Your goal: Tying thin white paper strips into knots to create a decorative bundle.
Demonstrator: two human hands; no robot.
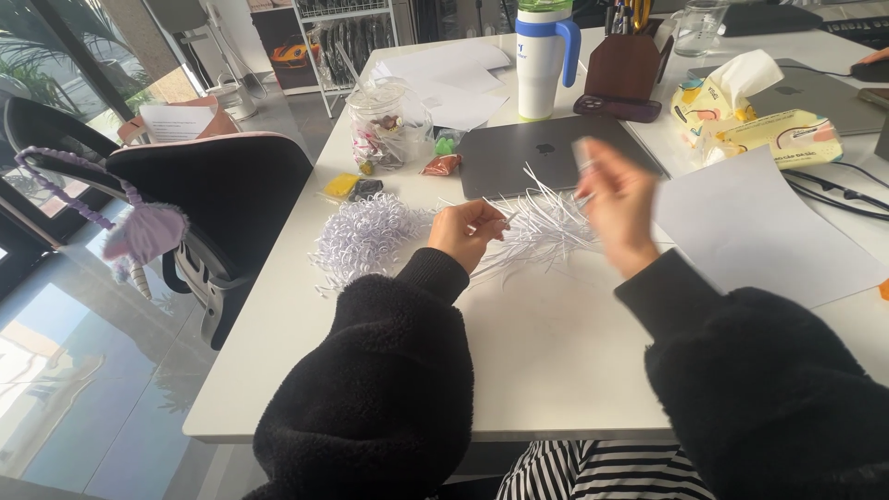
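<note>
My left hand [466, 231] is closed on the near end of a thin white paper strip [507, 218], just above a loose pile of straight white strips [537, 231] on the white table [556, 352]. Blurred with motion, my right hand [616, 199] is raised above the right side of that pile, fingers bent; what it holds cannot be made out. To the left lies a heap of curled white paper strips [366, 236]. Both arms wear black fleece sleeves.
A closed grey laptop [546, 153] lies behind the strips. A clear jar [387, 125], a white and blue tumbler [544, 60], a brown pen holder [625, 65], tissue packs [759, 125] and a white sheet [750, 227] surround it. A black chair [222, 185] stands left.
</note>
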